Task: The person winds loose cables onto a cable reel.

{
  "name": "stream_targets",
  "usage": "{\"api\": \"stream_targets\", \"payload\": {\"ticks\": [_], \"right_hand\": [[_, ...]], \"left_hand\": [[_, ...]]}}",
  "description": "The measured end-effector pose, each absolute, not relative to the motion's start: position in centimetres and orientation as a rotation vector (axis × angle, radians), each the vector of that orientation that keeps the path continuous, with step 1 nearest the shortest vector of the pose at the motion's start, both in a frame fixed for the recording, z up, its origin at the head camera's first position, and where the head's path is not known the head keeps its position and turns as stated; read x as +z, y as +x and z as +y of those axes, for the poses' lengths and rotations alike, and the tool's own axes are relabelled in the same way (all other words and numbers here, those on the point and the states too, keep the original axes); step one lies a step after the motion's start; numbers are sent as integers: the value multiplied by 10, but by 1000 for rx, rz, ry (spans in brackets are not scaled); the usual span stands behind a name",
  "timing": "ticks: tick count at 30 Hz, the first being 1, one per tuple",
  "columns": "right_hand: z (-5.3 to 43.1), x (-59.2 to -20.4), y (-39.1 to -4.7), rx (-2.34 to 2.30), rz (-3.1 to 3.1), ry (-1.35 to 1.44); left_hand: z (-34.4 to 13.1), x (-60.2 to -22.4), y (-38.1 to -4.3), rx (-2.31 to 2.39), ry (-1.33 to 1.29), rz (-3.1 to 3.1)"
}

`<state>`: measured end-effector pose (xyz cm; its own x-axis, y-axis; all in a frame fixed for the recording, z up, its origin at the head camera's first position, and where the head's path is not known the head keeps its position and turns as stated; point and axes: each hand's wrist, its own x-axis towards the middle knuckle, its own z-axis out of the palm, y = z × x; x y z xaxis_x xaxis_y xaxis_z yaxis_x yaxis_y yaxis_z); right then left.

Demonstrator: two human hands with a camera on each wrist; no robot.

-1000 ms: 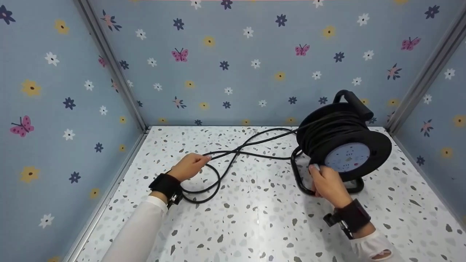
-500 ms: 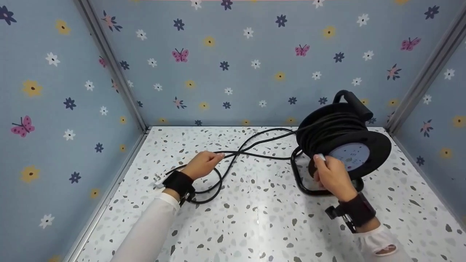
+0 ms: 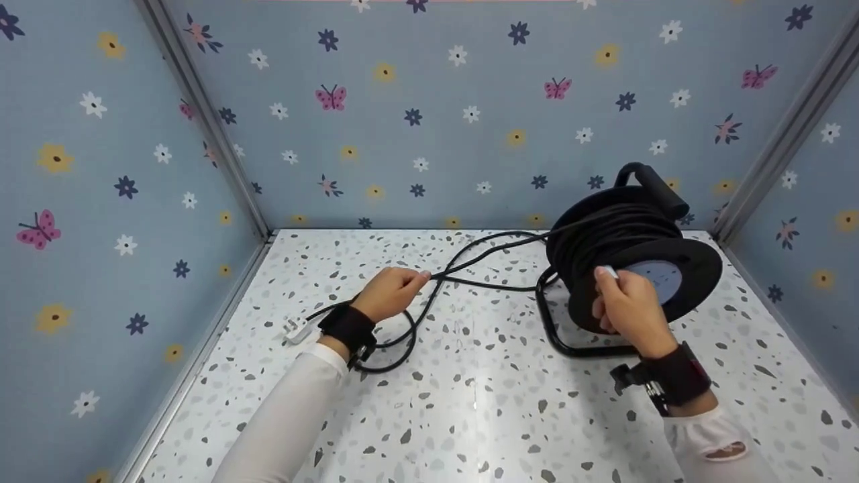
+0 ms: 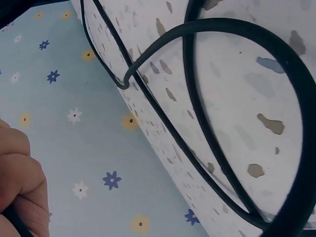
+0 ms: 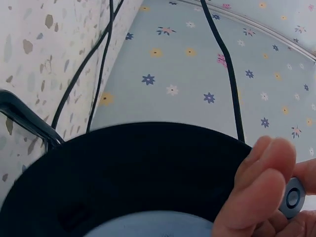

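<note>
A black cable reel point(image 3: 701, 272) stands at the right of the speckled table, wound with black cable point(image 3: 621, 231). My right hand point(image 3: 631, 308) is in front of its round face. Curled fingers grip a small grey knob point(image 5: 293, 197) at the reel's rim, as the right wrist view shows. My left hand point(image 3: 389, 295) holds the loose cable point(image 3: 500, 248) that runs out from the drum to the left. In the left wrist view, this hand point(image 4: 22, 177) is cut off at the edge, with cable passing under its fingers. Behind the left wrist lies a pale plug point(image 3: 295, 331).
Loose cable loops point(image 3: 411, 335) lie on the speckled table point(image 3: 470, 402) under and beside the left forearm. The reel's tubular stand point(image 3: 553, 335) rests on the tabletop. Flowered blue panels point(image 3: 429, 134) rise at the back and both sides.
My left hand has moved right along the cable, towards the reel, and the plug has come into view behind it. My right hand has moved up and to the right with the knob.
</note>
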<state>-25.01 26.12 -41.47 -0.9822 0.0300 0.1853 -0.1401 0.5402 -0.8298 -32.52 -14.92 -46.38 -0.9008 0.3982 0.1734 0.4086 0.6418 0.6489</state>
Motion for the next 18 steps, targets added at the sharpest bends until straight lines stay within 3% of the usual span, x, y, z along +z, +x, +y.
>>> {"api": "stream_targets", "payload": {"ticks": [18], "right_hand": [[304, -386, -254, 1329, -2515, -6]], "left_hand": [[-91, -452, -331, -950, -968, -2748]]}}
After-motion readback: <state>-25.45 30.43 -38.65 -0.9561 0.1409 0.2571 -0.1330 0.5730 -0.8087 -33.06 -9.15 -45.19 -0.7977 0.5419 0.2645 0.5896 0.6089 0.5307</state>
